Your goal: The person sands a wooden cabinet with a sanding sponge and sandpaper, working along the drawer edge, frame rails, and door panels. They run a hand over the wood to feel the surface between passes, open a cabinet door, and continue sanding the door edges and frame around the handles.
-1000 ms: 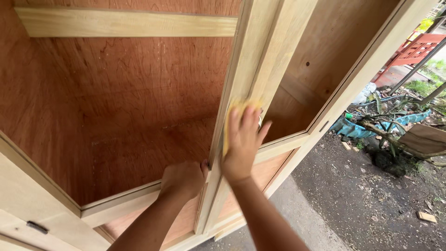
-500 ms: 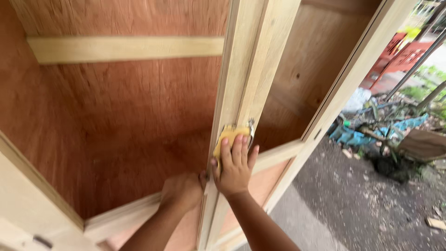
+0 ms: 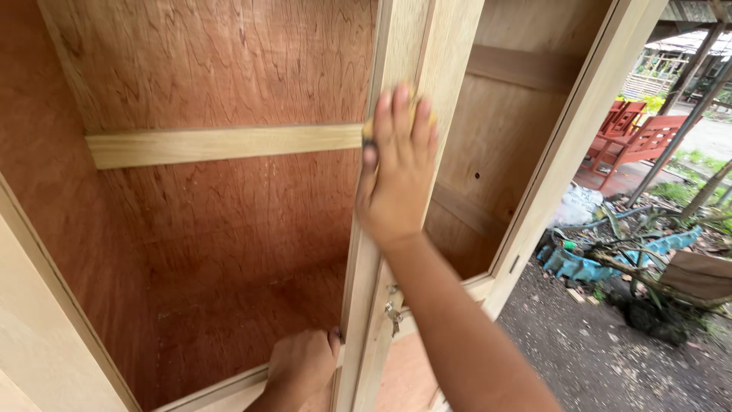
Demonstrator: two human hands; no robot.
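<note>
The right hand [image 3: 398,172] lies flat with fingers together, pressing a yellow pad [image 3: 367,131] against the pale upright post [image 3: 415,46] of a wooden cabinet [image 3: 229,229]; only the pad's edge shows under the fingers. Below it, the left hand [image 3: 301,366] is curled around the post's foot, beside a small metal latch [image 3: 393,313]. The compartment left of both hands holds only a pale crossbar [image 3: 221,145].

Pale, unfinished wood forms the smooth, matt centre post [image 3: 412,46] and cross rail [image 3: 221,145] of a cabinet. Its back panel [image 3: 229,61] is reddish, grained plywood. A small metal key [image 3: 393,314] glints below.
</note>
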